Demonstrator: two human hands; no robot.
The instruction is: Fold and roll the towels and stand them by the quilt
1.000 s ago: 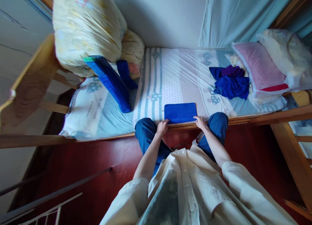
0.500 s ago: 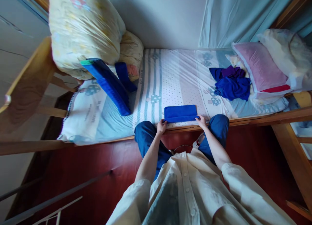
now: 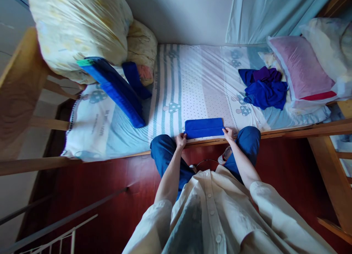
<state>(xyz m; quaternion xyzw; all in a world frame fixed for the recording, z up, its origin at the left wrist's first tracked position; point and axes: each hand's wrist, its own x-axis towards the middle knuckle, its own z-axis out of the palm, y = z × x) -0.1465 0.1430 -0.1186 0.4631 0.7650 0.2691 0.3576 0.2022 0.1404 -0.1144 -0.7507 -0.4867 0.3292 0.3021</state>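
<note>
A small blue cloth [image 3: 204, 128] lies partly folded at the bed's front edge, a crease running along its length. My left hand [image 3: 181, 140] pinches its near left corner, and my right hand [image 3: 228, 134] pinches the near right one. On the left of the bed, a long stack of folded blue cloths [image 3: 121, 94] leans against a bulky yellow bundle. Another folded dark blue cloth [image 3: 135, 79] rests beside that stack. Over on the right is a crumpled pile of blue and purple cloths [image 3: 265, 90].
The patterned bed sheet [image 3: 209, 77] stretches between the yellow bundle [image 3: 82, 30] and a pink pillow [image 3: 305, 68]. Wooden rails [image 3: 324, 128] edge the bed. Metal bars [image 3: 73, 216] stand low on the left over the red floor.
The near edge of the small cloth has been folded further over and lies flatter, both hands still at its corners. The camera view has shifted slightly.
</note>
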